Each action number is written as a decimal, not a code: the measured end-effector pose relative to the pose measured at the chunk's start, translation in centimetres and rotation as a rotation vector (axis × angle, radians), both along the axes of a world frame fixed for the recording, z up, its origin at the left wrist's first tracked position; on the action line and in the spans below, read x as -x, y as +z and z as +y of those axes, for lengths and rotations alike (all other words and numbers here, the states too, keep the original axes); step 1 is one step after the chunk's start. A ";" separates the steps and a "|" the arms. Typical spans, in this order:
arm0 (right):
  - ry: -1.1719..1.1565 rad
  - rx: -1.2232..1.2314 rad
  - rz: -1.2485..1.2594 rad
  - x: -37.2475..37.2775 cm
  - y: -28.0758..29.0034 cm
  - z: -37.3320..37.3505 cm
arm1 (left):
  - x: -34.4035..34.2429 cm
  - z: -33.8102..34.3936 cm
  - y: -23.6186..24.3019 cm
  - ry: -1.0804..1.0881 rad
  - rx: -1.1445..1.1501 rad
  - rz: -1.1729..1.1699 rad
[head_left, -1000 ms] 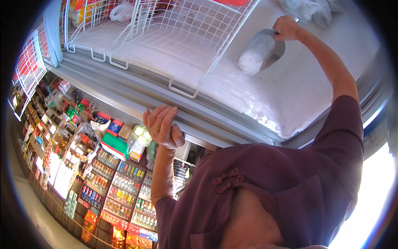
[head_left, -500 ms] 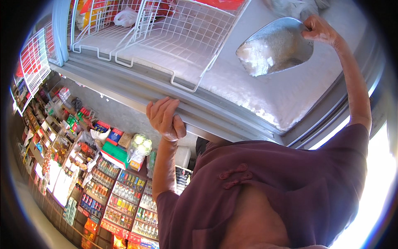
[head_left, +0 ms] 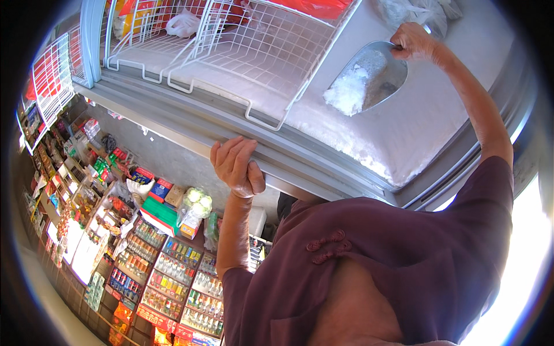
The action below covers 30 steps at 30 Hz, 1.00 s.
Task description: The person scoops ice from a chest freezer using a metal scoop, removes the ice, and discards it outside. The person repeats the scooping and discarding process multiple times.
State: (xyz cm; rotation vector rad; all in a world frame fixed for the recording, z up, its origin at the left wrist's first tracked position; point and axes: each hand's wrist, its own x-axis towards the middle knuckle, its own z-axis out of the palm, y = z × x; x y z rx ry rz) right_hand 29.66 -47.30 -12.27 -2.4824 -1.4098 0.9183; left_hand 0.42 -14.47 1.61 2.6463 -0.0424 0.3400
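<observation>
My right hand (head_left: 412, 41), at the upper right, is closed on a broad metal scoop (head_left: 391, 86) inside the chest freezer. A heap of white frost or ice (head_left: 346, 92) lies at the scoop's front, just over the frosty white bed (head_left: 438, 115). My left hand (head_left: 236, 167) has its fingers curled over the freezer's grey rim (head_left: 300, 179). Left of the scoop are white wire baskets (head_left: 311, 66), one holding a small white plastic bag (head_left: 179, 23) and red and yellow packages. Clear plastic bags (head_left: 415, 11) lie beyond the scoop.
Shelves of bottles and small packets (head_left: 173, 282) run along the lower left, topped by boxes, a green carton (head_left: 158, 210) and a bag of pale vegetables (head_left: 196, 205). Another wire basket with red items (head_left: 52, 81) is at far left. Bright light shows at lower right.
The scoop swung right and tilted, then came back left, now showing a heap of white frost. My right hand moved with it. My left hand stays on the rim.
</observation>
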 end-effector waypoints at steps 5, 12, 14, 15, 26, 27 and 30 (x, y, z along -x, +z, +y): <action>0.065 0.093 -0.171 0.3 -1.0 -1.4 | 0.2 0.1 -0.1 0.001 -0.001 0.012; 0.093 0.132 -0.250 0.8 -5.3 -1.6 | 0.2 0.1 0.0 0.004 -0.017 0.032; 0.095 0.067 -0.265 1.1 -6.4 0.3 | 0.1 0.2 0.0 0.003 -0.019 0.041; 0.101 0.015 -0.271 1.2 -6.9 1.4 | 0.1 0.1 0.1 0.003 -0.020 0.047; 0.339 -0.291 -0.316 0.5 -13.2 9.6 | 0.3 0.0 0.0 -0.012 -0.038 0.091; 0.356 -0.281 -0.316 0.6 -13.3 10.0 | 0.2 0.1 0.0 -0.011 -0.029 0.089; 0.401 -0.218 -0.313 1.7 -13.7 10.2 | 0.1 -0.1 0.0 -0.012 -0.017 0.092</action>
